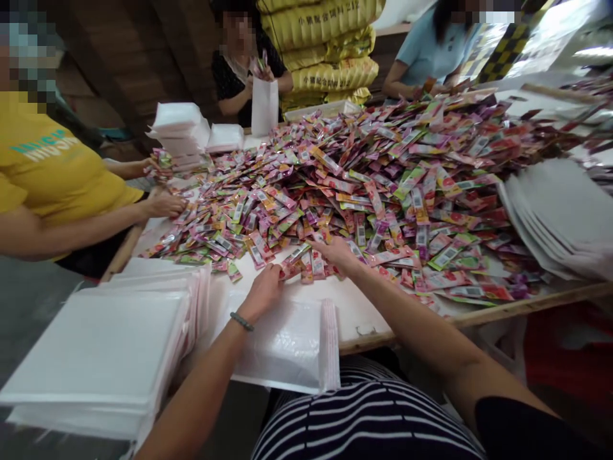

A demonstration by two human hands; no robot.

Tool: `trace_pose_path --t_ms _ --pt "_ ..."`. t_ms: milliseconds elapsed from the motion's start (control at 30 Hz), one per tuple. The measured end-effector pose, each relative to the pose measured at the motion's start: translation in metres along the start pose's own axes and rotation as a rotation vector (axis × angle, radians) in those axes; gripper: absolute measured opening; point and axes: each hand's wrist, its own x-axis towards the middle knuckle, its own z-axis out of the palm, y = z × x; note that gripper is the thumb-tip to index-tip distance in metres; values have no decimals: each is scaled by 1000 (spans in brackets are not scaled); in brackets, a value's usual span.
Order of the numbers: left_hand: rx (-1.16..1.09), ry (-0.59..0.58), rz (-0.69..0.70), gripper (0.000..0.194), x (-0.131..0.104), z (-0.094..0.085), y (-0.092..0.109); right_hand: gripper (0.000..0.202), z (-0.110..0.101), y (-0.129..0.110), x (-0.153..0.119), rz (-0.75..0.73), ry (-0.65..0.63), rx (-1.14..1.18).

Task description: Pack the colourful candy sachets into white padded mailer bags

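Observation:
A large heap of small colourful printed sachets (pixel 335 185) in pink, green, orange and purple covers the table. At the heap's near edge my left hand (pixel 265 291), with a dark beaded bracelet on its wrist, has its fingers closed on a few pink sachets (pixel 288 271). Just to the right, my right hand (pixel 339 255) reaches over the heap's edge with fingers stretched out, touching sachets; its palm side is hidden. Under my left forearm lies a white bubble mailer (pixel 287 345), flat, overhanging the table's front edge.
Stacks of white mailers stand at left (pixel 96 345) and right (pixel 565 211). A person in a yellow shirt (pixel 57 172) handles sachets at left. Across the table, one person fills a white bag (pixel 264 105); another sits behind the heap. Yellow sacks (pixel 325 45) are piled behind.

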Motion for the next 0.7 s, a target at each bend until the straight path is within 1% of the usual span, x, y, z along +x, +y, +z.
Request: trace_pose_path --t_ms 67,100,167,200,233,267,300,333,400,433,500,533,567,600,700 --pt "-56 10 -57 14 -5 -2 -3 39 9 -19 5 -23 -7 -176" --pt "-64 21 -68 14 -7 -3 -6 33 12 -27 6 -85 -25 -271" --pt "-84 47 -83 13 -10 -4 -12 20 17 -36 7 -279 -94 -447" --pt "-109 68 -86 13 -12 -4 -16 20 18 -38 7 -372 -142 -532" --pt "-181 100 -92 12 -13 -4 -19 24 19 -38 8 -439 -187 -607" --pt "-306 139 -107 10 -14 -4 -23 28 18 -37 9 -473 -223 -667" --pt "-478 182 -133 8 -14 -4 -25 29 18 -36 11 -478 -242 -707" --pt "-680 224 -168 12 -14 -4 -27 29 16 -35 13 -470 -245 -726" --pt "-1064 291 -236 27 -12 -4 -26 26 13 -35 16 -445 -204 -726" --pt "-1187 310 -256 34 -11 -4 -24 27 11 -36 15 -431 -167 -731" --pt "-1336 336 -264 45 -8 -4 -15 29 10 -40 9 -371 -59 -717" --pt "-1382 337 -261 49 -5 -3 -8 30 12 -42 2 -336 -14 -693" --pt "-1413 318 -261 51 -3 -2 0 30 15 -44 -6 -318 5 -657" --pt "-1433 281 -266 51 -1 0 9 29 20 -45 -15 -313 0 -610" --pt "-1500 150 -287 50 5 10 33 25 37 -42 -43 -353 -96 -457"
